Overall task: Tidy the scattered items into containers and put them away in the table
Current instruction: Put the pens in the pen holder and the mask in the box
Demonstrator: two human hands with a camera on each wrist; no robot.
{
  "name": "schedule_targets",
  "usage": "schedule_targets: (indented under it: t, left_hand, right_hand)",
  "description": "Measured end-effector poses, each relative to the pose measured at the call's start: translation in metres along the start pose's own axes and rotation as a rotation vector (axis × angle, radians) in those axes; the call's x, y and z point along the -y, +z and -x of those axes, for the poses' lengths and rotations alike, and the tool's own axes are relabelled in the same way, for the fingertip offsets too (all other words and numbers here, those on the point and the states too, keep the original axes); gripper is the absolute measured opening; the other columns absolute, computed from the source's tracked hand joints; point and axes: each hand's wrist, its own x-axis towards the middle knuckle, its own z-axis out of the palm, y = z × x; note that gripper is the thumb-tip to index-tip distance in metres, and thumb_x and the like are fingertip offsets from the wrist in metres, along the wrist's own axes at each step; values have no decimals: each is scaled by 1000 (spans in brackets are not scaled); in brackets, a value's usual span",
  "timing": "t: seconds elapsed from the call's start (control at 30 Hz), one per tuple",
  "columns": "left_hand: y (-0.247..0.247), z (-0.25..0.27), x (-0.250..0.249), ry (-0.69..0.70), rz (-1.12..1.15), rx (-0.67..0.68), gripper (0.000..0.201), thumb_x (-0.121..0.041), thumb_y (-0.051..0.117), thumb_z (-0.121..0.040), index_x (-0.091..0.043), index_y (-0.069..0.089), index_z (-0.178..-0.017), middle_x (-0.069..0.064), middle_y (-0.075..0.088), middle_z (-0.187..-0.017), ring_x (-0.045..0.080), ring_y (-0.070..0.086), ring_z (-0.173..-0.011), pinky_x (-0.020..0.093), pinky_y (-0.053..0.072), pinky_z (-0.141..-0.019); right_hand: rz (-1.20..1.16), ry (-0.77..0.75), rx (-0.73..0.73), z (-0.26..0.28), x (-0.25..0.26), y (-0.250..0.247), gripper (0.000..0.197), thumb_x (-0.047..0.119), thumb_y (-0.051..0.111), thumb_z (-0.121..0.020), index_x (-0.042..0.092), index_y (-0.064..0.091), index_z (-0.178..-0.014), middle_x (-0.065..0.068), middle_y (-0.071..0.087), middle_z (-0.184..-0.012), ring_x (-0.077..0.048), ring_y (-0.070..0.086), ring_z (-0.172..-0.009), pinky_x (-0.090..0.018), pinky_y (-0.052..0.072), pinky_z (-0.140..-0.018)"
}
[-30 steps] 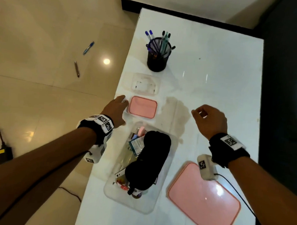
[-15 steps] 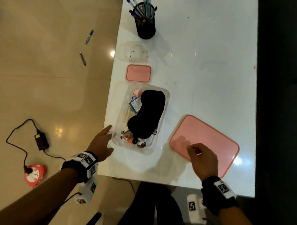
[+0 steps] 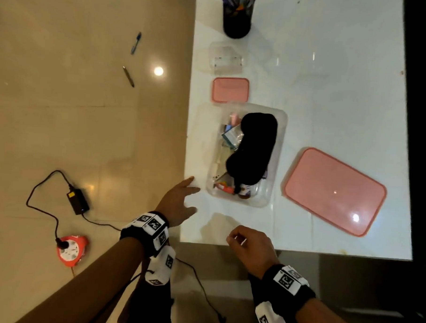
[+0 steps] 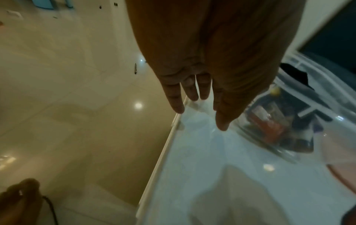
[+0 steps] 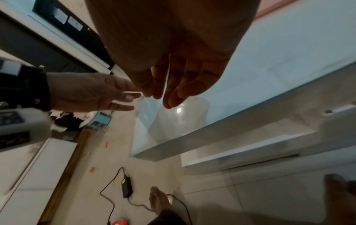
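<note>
A: Nearest, at the table's (image 3: pixel 332 81) near edge, the right hand (image 3: pixel 253 248) is seen loosely curled, nothing held.
B: Left hand (image 3: pixel 178 203)?
A: Fingers straight and spread, released, at the near-left corner, just beside the clear container (image 3: pixel 274 188); contact cannot be told.
B: Contents?
A: Black pouch (image 3: pixel 254 148) and small packets are held inside. Large pink lid (image 3: pixel 335 191) is laid to its right.
B: Farther?
A: Small pink lid (image 3: pixel 230 90), small clear box (image 3: pixel 225 58), then pen holder (image 3: pixel 237 20). Two pens (image 3: pixel 136 42) are left on the floor.
</note>
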Motion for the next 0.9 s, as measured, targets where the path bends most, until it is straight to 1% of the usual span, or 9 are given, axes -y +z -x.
schedule_targets:
  t: [0.07,0.13,0.17,0.3,0.43,0.53,0.6,0.7,0.9]
  left_hand:
    - [-22,3,12,-18,134,-17,43,-16,69,-86,-18,59,-128,-1,54,-135,12,52,-121,24,43,-93]
    - [-49,10,33,-33,239,-22,34,-16,63,-90,-17,61,-124,1,65,-116,12,60,-100,20,44,-81]
    - [-62,15,46,-28,285,-29,31,-14,61,-90,-16,62,-122,1,66,-110,13,61,-95,20,44,-78]
    - [-131,50,116,-46,307,-20,27,-14,58,-91,-18,64,-117,-4,63,-99,14,61,-89,18,43,-73]
    - [-192,81,200,-122,209,-21,24,-23,57,-90,-23,64,-113,-4,69,-98,15,64,-89,27,49,-79]
    - [-236,93,259,-218,194,-33,24,-23,57,-90,-22,64,-113,-2,70,-99,18,65,-92,30,50,-82]
    - [-260,95,283,-265,196,-49,23,-25,56,-92,-23,64,-114,-2,68,-100,19,63,-93,30,48,-81]
    - [-296,88,313,-329,240,-86,20,-27,56,-93,-25,63,-111,-3,66,-96,20,63,-90,32,50,-79]
    - [-361,39,330,-361,298,-79,18,-26,57,-92,-26,64,-108,-4,64,-92,21,64,-85,32,52,-79]
  right_hand:
    - [77,-42,51,-13,37,24,15,45,57,-90,34,66,-94,17,66,-85,-3,60,-81,-25,50,-77]
    - [136,-58,78,-29,74,49,14,44,56,-90,34,65,-95,19,65,-83,-4,60,-80,-26,50,-77]
    - [160,-55,79,-40,91,61,13,43,56,-90,34,65,-94,19,66,-82,-4,60,-79,-26,50,-77]
    - [73,49,14,-93,170,113,5,39,62,-87,36,65,-85,14,67,-81,-6,62,-77,-26,50,-75]
    - [-58,200,54,-165,236,169,6,32,65,-86,30,66,-80,4,70,-76,-20,67,-74,-42,56,-78]
    - [-13,211,133,-220,285,199,11,28,65,-89,26,64,-78,-1,70,-74,-26,67,-73,-46,56,-78]
    - [48,148,169,-249,316,204,11,30,64,-89,26,63,-79,-1,70,-79,-28,68,-81,-42,55,-79]
    - [135,68,204,-294,364,198,8,33,63,-89,30,63,-82,-2,69,-89,-25,66,-84,-37,53,-82]
    - [173,78,142,-373,423,154,7,33,63,-88,27,65,-85,0,70,-88,-23,66,-84,-36,53,-81]
